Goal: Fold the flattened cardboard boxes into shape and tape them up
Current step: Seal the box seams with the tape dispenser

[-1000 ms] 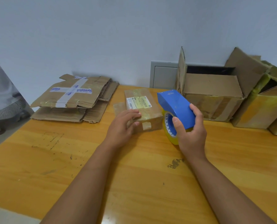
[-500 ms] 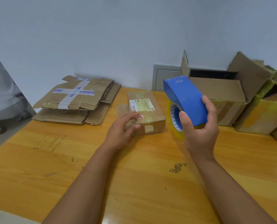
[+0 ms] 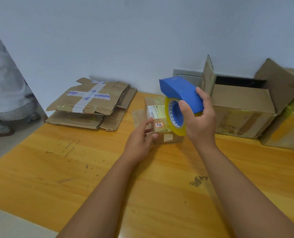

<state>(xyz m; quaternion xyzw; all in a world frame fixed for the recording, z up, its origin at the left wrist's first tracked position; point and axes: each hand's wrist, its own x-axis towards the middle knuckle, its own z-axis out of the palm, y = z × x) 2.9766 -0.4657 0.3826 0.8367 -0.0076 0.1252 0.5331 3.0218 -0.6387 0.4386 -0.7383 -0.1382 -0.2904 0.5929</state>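
A small taped cardboard box (image 3: pixel 158 121) with a white label and a red sticker stands on the wooden table (image 3: pixel 74 177). My left hand (image 3: pixel 139 140) holds its near left corner, fingers on top and thumb on the front face. My right hand (image 3: pixel 199 121) grips a blue tape dispenser (image 3: pixel 182 93) with a yellowish tape roll (image 3: pixel 173 117), raised above the box's right side. A stack of flattened cardboard boxes (image 3: pixel 91 105) lies at the back left of the table.
Several assembled and open cardboard boxes (image 3: pixel 240 109) crowd the back right against the wall. A grey wall panel (image 3: pixel 185 75) sits behind them. A person in striped clothing (image 3: pixel 5 100) is at the far left, beyond the table's edge.
My right hand has lifted the tape dispenser off the table and swung it left over the box. My left hand has stayed on the box.
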